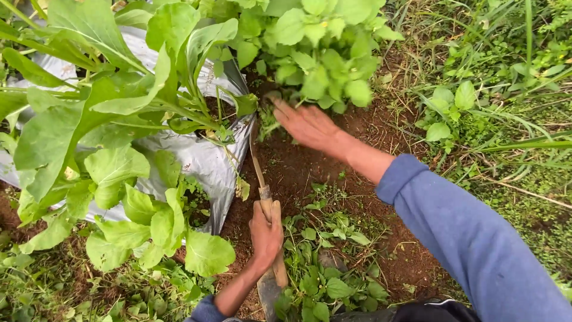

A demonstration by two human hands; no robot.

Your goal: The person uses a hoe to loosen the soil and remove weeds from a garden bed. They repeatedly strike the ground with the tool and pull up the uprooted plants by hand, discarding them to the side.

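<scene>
— What is the left hand (266,229) doing?
— Gripping the wooden-handled tool (269,229), just beside the silver mulch sheet (196,158).
— And the right hand (310,126)?
— Fingers spreading, reaching into the weeds (325,53) beyond that sheet's edge.

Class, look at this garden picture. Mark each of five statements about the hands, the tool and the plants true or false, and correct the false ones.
1. The left hand grips a tool with a wooden handle. True.
2. The right hand holds a second tool. False: it holds no tool; it reaches into the small weeds at the edge of the soil.
3. The leafy plants on the left grow through a silver plastic sheet. True.
4. The right arm wears a red sleeve. False: the sleeve is blue.
5. The ground between the hands is paved with stone. False: it is bare brown soil.
</scene>
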